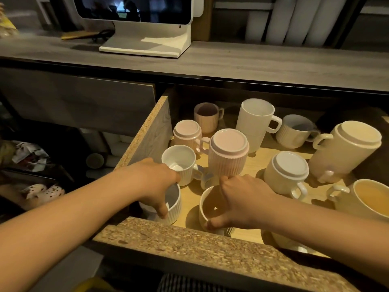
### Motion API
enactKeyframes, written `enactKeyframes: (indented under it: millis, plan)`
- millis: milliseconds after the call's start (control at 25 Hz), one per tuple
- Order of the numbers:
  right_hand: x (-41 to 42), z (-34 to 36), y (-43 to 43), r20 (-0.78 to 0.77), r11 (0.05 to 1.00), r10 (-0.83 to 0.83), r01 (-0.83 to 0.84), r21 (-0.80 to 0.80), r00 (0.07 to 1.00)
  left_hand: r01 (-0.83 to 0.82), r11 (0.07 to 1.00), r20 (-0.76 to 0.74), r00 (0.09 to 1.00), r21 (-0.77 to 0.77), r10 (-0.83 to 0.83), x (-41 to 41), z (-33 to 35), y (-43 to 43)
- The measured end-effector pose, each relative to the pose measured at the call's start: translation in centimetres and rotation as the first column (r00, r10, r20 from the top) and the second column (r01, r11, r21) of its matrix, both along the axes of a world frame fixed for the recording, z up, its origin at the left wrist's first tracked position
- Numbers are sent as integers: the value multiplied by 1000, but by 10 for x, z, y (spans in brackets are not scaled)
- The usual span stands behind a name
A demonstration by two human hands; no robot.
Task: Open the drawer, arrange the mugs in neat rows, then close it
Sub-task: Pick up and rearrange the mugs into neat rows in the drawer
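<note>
Gripping a white ribbed mug [174, 204] with the left hand [151, 182] — pinching the cream mug [208, 205] beside it with the right hand [244, 199], inside the open drawer [179, 241]

One drawer [147, 135] is standing open, and at least eleven mugs are showing in it. Four are sitting base up: a small pink mug [187, 132], a taller pink mug [228, 157], a white mug [286, 173] and a large cream mug [345, 150]. Seven are sitting mouth up: a pink ribbed mug [207, 119], a tall white mug [254, 121], a grey ribbed mug [292, 133], a small white ribbed mug [183, 165], a wide cream cup [366, 201], and two being gripped, a ribbed white mug [174, 205] by the left hand [155, 184] and a cream mug [207, 207] by the right hand [244, 199]. One pale shape [282, 243] under the right forearm is lying too hidden to count. One screen [134, 9] is standing on the bench [252, 60].
</note>
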State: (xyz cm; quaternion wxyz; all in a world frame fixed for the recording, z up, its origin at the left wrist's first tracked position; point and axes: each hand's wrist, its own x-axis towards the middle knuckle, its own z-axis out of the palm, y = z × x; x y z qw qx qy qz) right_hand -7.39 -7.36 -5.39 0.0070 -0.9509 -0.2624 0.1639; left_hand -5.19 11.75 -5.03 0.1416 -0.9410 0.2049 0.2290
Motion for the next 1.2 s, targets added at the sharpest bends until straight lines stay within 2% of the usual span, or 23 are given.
enactKeyframes:
  millis: [200, 360, 480, 560, 880, 1040, 1200]
  plan:
    - [7, 15, -14, -57, 1000, -3, 2, -11, 998, 0, 1000, -34, 999, -13, -1, -2, 6, -6]
    - [15, 38, -49, -21, 997, -75, 75, -19, 997, 56, 975, -47, 997, -217, -68, -7, 28, -28]
    - [12, 45, -75, -75, 991, -125, 122, -48, 989, 144, 923, -71, 981, -357, -181, -13, 40, -54]
    - [9, 44, -89, -89, 986, -146, 138, -94, 985, 182, 900, -85, 969, -397, -234, -14, 42, -72]
    - [5, 14, -120, -175, 921, -295, 230, -314, 939, 305, 886, -109, 926, -348, -362, 4, 29, -147]
    - [7, 3, -119, -258, 910, -371, 294, -292, 892, 311, 887, -135, 918, -341, -374, 5, 24, -163]
    - [3, 4, -117, -198, 925, -320, 260, -279, 927, 304, 894, -152, 917, -329, -368, 5, 26, -167]
